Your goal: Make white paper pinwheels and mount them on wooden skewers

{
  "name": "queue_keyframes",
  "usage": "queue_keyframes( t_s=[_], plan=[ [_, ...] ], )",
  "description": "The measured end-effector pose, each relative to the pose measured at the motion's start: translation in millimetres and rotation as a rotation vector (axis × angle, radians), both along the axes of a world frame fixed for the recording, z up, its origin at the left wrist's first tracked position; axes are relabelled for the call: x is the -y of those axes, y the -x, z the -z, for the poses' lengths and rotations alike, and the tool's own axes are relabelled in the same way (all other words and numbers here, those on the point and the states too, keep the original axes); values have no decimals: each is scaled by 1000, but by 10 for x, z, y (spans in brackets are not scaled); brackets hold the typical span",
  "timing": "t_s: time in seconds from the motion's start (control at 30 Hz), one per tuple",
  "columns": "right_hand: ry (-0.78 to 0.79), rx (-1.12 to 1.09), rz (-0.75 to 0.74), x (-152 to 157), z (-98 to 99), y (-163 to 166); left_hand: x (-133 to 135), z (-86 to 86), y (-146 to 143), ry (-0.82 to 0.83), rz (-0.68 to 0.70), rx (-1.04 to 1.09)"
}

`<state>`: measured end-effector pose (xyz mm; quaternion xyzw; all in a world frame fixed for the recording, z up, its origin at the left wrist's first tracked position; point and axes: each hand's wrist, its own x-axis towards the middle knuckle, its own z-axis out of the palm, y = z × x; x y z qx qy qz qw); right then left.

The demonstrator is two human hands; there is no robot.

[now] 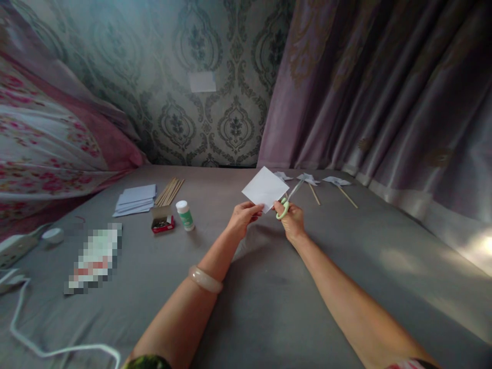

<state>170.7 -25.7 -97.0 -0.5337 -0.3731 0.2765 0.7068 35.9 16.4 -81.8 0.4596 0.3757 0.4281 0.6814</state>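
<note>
At far left, power strip (17,247) and white cable (42,353), then a pixelated item (94,259), paper stack (135,199), open red box (162,224), sticks (170,191) and an upright bottle (185,215), all on grey cloth (249,312). Mid-view, left hand (244,218) pinching a white paper square (264,185) near its bottom corner, raised above the cloth. Just beside, right hand (292,218) curled around scissors (295,189), blades pointing up and away from the square; cannot tell whether touching the paper too. Beyond and rightward, three pinwheels (337,181) lying in a row.

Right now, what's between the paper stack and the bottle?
The red box, with the sticks farther back; the head view shows it.
</note>
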Motion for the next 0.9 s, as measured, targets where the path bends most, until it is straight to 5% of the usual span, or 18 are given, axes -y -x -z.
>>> queue_keyframes(
  t_s=[0.4,0.67,0.9],
  plan=[
    [53,102,-43,52,-79,41,-28,-71,27,4,-79,107],
    [267,548,-443,158,-139,142,-130,-233,176,-13,-166,212],
    [293,639,-565,187,-117,190,-146,-260,195,-19,-175,212]
  ],
)
